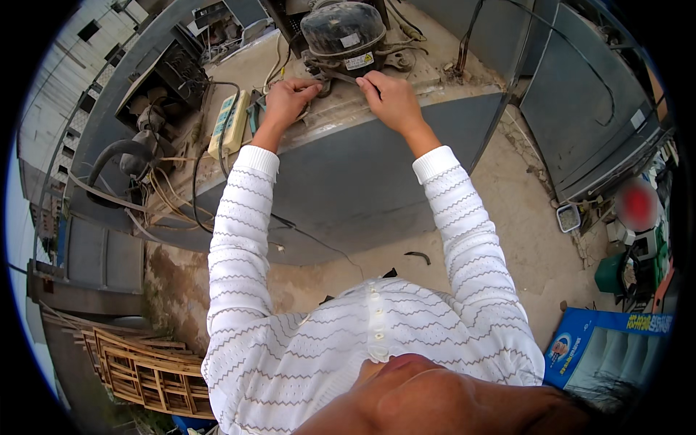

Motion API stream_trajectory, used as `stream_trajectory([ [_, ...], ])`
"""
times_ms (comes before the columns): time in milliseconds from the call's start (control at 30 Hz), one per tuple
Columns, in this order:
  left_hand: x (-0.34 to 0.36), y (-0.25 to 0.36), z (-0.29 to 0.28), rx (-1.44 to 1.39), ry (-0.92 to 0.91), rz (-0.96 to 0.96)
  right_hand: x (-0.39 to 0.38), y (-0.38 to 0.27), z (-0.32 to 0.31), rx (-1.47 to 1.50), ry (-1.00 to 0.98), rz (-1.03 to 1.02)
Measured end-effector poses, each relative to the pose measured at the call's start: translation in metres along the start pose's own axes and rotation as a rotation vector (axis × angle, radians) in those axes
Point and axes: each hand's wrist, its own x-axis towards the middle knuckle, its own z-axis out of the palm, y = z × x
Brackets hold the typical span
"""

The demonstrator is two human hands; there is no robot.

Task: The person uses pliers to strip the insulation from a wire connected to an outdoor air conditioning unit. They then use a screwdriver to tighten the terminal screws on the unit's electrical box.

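Note:
A black, dusty compressor (343, 36) with labels on its side sits on the worktop in front of me. Just before its base, my left hand (288, 105) is closed in a pinch by the compressor's mounting foot. What those fingers hold is too small to make out. My right hand (394, 101) pinches one end of a thin grey strip (339, 75), which runs along the front of the compressor toward my left hand. Bent metal tubes (397, 49) come out of the compressor's right side.
Left of my hands lies a pale power strip (229, 125) with dark cables over it. An open dark metal box (163, 87) and a motor-like part with a black hose (119, 156) stand farther left. A grey metal panel (591, 109) leans at right; wooden racks (148, 370) lie lower left.

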Motion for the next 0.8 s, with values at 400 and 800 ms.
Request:
stream_trajectory([
  [400,-0.027,0.02,0.006,0.36,0.188,0.165,0.0,0.003,0.0,-0.053,-0.059,0.004],
  [800,-0.07,0.006,-0.002,0.37,0.628,0.465,0.003,-0.026,-0.01,-0.076,-0.252,0.141],
])
